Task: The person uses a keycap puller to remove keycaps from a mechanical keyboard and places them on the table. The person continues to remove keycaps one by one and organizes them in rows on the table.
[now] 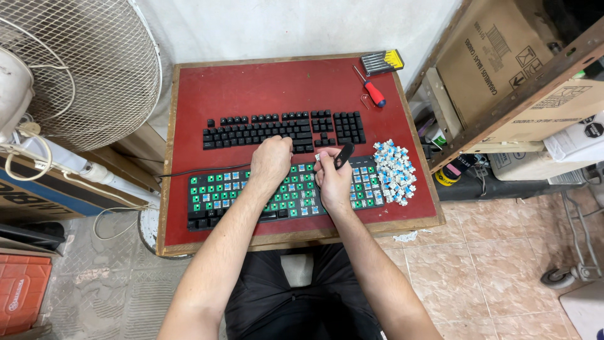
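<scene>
On the red tabletop [251,88] lies a keyboard base with a green plate [217,196] and blue-topped switches, most keycaps off. My left hand [272,160] rests as a fist on its top edge, fingers curled; whether it holds anything is hidden. My right hand [333,179] sits over the keyboard's middle and grips a black puller tool [343,153], with a small switch at its fingertips. Removed black keycaps [283,129] lie laid out in rows behind the keyboard. A heap of loose blue and white switches [393,171] lies just right of my right hand.
A red-handled screwdriver [372,90] and a yellow-black bit set [382,61] lie at the table's far right corner. A white fan [75,69] stands left. Cardboard boxes and a wooden frame [522,69] crowd the right side. The keyboard cable [201,170] runs left.
</scene>
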